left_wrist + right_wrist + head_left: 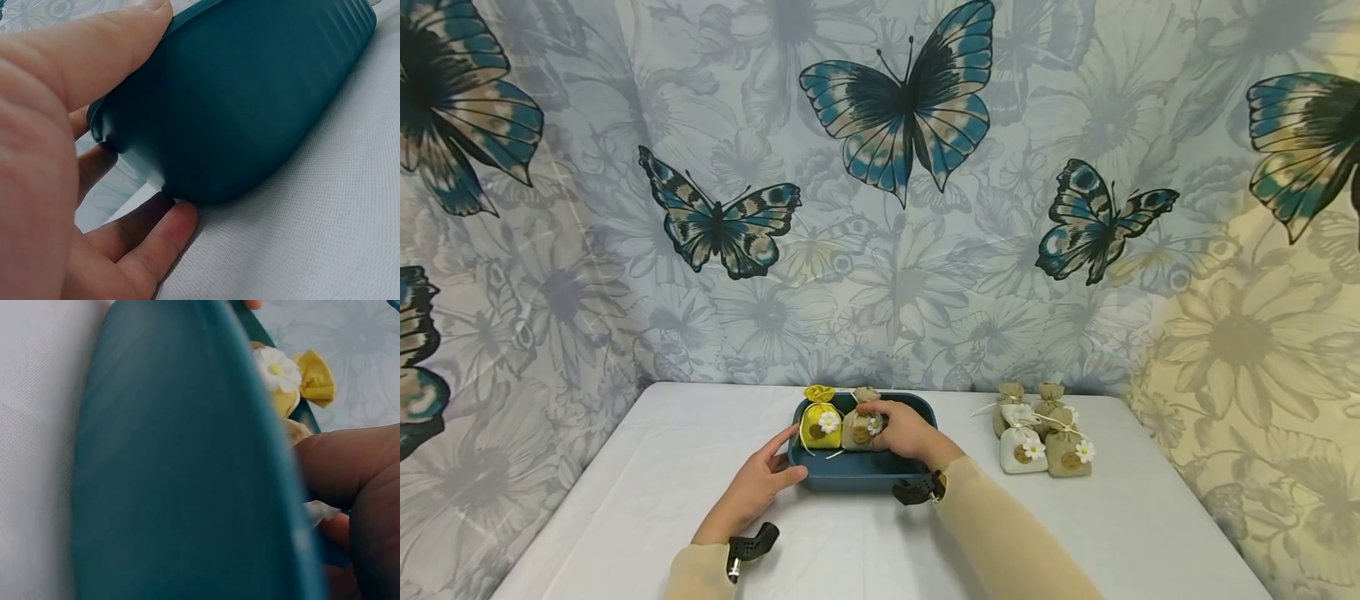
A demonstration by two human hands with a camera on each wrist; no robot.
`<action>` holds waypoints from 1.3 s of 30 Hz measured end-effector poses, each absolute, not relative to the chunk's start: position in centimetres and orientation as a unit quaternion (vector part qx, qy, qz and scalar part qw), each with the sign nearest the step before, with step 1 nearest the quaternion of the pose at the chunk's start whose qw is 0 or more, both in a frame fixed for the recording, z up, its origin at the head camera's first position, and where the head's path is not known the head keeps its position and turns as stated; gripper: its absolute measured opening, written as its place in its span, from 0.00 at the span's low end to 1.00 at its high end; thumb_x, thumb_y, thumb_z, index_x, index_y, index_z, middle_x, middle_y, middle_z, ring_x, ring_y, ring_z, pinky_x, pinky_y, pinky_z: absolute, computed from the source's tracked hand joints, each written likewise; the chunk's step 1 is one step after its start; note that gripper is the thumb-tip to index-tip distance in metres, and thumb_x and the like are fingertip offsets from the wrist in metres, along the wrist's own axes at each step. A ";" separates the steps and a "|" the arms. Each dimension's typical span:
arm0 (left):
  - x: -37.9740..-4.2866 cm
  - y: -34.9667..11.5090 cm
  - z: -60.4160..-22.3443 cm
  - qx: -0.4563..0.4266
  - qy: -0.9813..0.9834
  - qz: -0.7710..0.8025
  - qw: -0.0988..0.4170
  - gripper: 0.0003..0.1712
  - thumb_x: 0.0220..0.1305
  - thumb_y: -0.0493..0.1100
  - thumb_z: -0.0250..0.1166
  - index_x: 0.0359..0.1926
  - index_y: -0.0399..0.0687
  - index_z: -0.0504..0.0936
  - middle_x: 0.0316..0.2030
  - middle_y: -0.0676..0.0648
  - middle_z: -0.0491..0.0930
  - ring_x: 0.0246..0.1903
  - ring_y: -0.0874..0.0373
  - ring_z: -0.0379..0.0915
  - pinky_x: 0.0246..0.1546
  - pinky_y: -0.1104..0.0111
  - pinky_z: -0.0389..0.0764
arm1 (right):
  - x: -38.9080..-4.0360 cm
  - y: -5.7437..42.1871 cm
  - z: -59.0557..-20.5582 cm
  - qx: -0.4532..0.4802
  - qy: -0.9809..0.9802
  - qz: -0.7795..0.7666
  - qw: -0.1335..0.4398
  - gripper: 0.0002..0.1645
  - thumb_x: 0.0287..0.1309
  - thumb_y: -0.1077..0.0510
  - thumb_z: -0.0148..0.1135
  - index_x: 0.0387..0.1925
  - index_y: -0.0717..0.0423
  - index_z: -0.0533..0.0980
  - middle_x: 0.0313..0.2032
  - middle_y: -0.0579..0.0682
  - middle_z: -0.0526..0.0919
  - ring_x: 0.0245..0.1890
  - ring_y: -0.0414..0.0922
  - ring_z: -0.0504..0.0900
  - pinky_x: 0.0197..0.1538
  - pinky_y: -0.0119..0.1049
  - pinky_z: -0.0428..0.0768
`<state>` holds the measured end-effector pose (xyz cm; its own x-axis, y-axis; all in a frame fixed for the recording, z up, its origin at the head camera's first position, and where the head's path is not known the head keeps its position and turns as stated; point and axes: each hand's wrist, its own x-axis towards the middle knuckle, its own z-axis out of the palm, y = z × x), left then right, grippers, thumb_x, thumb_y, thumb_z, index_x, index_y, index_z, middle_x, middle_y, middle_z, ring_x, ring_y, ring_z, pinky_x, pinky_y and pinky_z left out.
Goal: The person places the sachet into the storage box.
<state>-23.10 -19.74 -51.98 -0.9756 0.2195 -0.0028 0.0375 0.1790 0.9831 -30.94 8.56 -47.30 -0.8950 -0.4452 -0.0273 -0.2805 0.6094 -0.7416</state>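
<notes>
A dark teal plastic basin stands on the white-covered table. My left hand holds its left end, thumb at the front rim and the other fingers spread along the end wall. Inside, at the left, a yellow drawstring sachet with a white daisy sits upright against the back. Right beside it is a beige drawstring sachet, which my right hand grips from the right, reaching over the front rim. In the right wrist view the basin's wall hides most of that sachet; the yellow sachet's daisy shows beyond the rim.
To the right of the basin several more sachets stand in a group: a white one and a beige one in front, others behind. A butterfly-printed cloth hangs along the table's back edge.
</notes>
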 end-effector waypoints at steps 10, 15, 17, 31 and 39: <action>-23.1 -19.7 -52.1 0.087 0.766 0.633 0.069 0.43 0.63 0.44 0.72 0.76 0.59 0.62 0.74 0.37 0.55 0.68 0.40 0.60 0.60 0.47 0.70 | -30.7 9.1 -46.6 -0.203 0.888 -0.394 0.125 0.45 0.42 0.70 0.75 0.66 0.47 0.75 0.65 0.54 0.72 0.48 0.44 0.77 0.44 0.40 0.77; -23.2 -19.7 -52.2 0.086 0.769 0.630 0.069 0.43 0.64 0.45 0.71 0.76 0.59 0.62 0.74 0.37 0.55 0.68 0.39 0.59 0.60 0.48 0.70 | -30.6 9.3 -46.5 -0.207 0.877 -0.415 0.129 0.47 0.42 0.71 0.74 0.67 0.50 0.74 0.65 0.54 0.72 0.45 0.45 0.78 0.42 0.37 0.76; -23.2 -19.7 -52.2 0.086 0.769 0.629 0.070 0.43 0.64 0.45 0.71 0.76 0.59 0.62 0.74 0.37 0.55 0.68 0.40 0.59 0.60 0.48 0.70 | -30.5 9.4 -46.3 -0.206 0.865 -0.438 0.134 0.47 0.42 0.72 0.74 0.68 0.50 0.73 0.63 0.54 0.74 0.41 0.46 0.78 0.39 0.36 0.77; -23.0 -19.7 -52.0 0.088 0.766 0.634 0.067 0.43 0.64 0.43 0.71 0.76 0.57 0.62 0.72 0.34 0.58 0.67 0.38 0.61 0.58 0.47 0.72 | -29.8 10.1 -44.5 -0.206 0.839 -0.477 0.164 0.46 0.46 0.69 0.74 0.69 0.45 0.72 0.68 0.48 0.69 0.59 0.56 0.73 0.46 0.41 0.80; -23.0 -19.6 -51.8 0.083 0.766 0.634 0.068 0.43 0.64 0.44 0.71 0.76 0.58 0.62 0.73 0.36 0.57 0.68 0.40 0.61 0.59 0.48 0.71 | -29.7 11.2 -43.9 -0.186 0.826 -0.501 0.179 0.45 0.49 0.66 0.74 0.70 0.44 0.71 0.70 0.48 0.66 0.68 0.66 0.62 0.54 0.48 0.78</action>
<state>-22.99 -19.58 -51.77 -0.9768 0.2141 0.0014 0.0416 0.1834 0.9822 -29.74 11.18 -43.93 -0.8668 -0.4869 -0.1082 -0.1288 0.4280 -0.8945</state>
